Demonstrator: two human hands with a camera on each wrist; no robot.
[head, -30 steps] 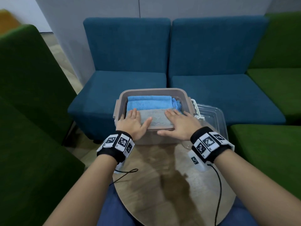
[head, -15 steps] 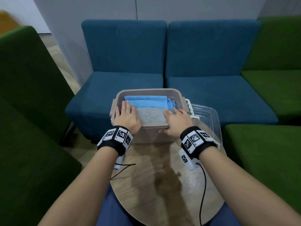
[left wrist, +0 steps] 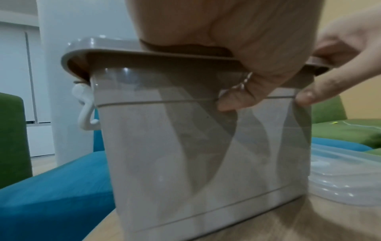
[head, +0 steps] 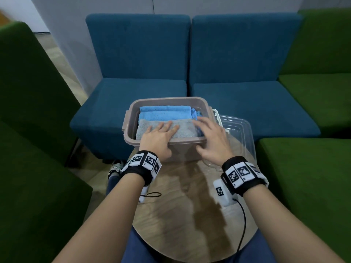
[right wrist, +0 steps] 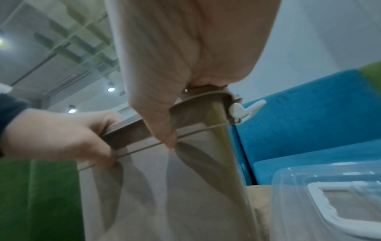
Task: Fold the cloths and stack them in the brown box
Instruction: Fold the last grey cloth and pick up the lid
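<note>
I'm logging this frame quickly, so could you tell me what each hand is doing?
Left hand: open, fingers flat on the grey cloth.
Right hand: open, over the box rim, holding nothing.

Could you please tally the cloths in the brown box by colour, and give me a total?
Blue cloths: 1 visible as a folded bundle
Grey cloths: 1
Total: 2 visible in the brown box; any cloth beneath them cannot be seen.
</note>
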